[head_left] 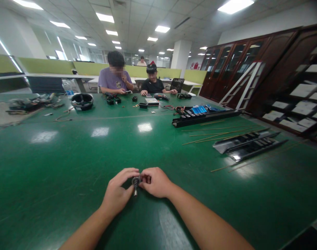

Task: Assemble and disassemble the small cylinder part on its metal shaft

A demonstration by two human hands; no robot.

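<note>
Between my two hands, low in the middle of the view, is a small metal part with a round, ringed head and a short shaft [135, 187] that points towards me. My left hand [118, 191] grips it from the left, thumb by the shaft and fingers arched over the far side. From the right, the curled fingers of my right hand [157, 182] pinch at the round head. The fingertips partly hide the part, so its exact kind does not show. Both hands are just over the green tabletop [77, 166].
To the right lie thin rods [200, 135], dark metal channels [248, 146] and a long black tray [200, 116] with blue packets. A black round container [82, 101] and a heap of parts [35, 103] stand far left. Two people [116, 78] sit across the table; a ladder [241, 85] leans behind.
</note>
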